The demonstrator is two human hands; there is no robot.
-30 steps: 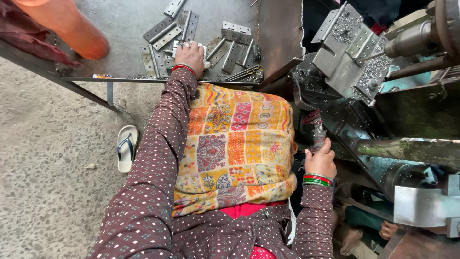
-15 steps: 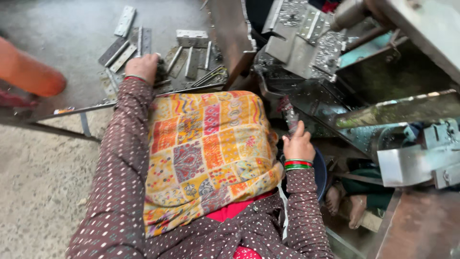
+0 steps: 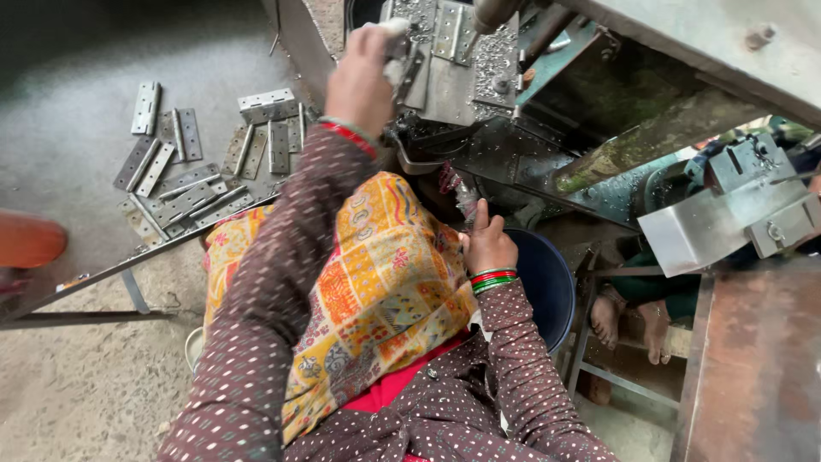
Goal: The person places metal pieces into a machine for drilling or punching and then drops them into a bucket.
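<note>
My left hand (image 3: 363,81) is raised to the bed of a metal press machine (image 3: 479,77) and is closed on a flat metal hinge (image 3: 404,64), blurred by motion. My right hand (image 3: 487,246), with red and green bangles at the wrist, grips a wrapped lever handle (image 3: 466,198) below the machine bed. A pile of grey steel hinges (image 3: 201,162) lies on the metal table (image 3: 77,103) to the left, apart from both hands. A yellow and orange patchwork cloth (image 3: 385,282) covers my lap.
A dark blue bucket (image 3: 547,287) stands right of my right hand. Another person's bare feet (image 3: 629,316) rest on a rung beyond it. An orange object (image 3: 30,241) sits at the left edge. Metal shavings cover the machine bed. A rusty plate (image 3: 753,359) fills the lower right.
My left hand has left the hinge pile on the table and risen to the machine bed with a hinge. The view has swung right. My right hand stays on the lever.
</note>
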